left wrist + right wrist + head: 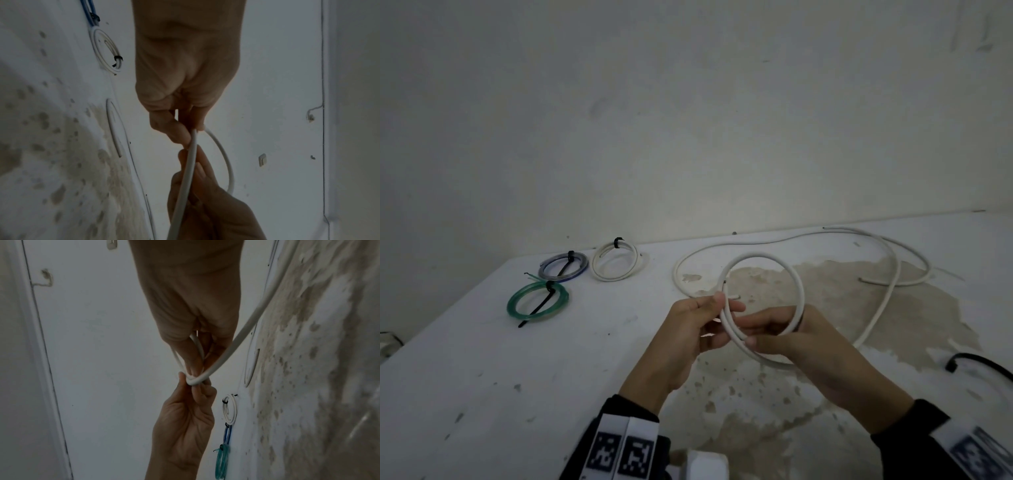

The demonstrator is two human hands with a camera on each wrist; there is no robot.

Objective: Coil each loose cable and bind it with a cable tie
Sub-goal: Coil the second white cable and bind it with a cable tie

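Observation:
A white cable [763, 257] is wound into a two-turn loop held upright above the white table [534, 377]. My left hand [722, 313] pinches the loop's left side between thumb and fingers. The right hand [751, 330] grips the same strands just beside it, thumb in front. In the left wrist view the left hand [191, 136] pinches the cable [224, 155] above the right hand [195, 170]. In the right wrist view the right hand [195, 369] meets the left hand [193, 386] at the crossing strands [246, 327]. The cable's tail [876, 318] trails off to the right.
Three coils bound with black ties lie at the back left: green [538, 301], blue-grey [564, 269] and white [615, 261]. More loose white cable [774, 238] snakes along the back. A black cable [976, 363] lies at the right edge. The wall stands close behind.

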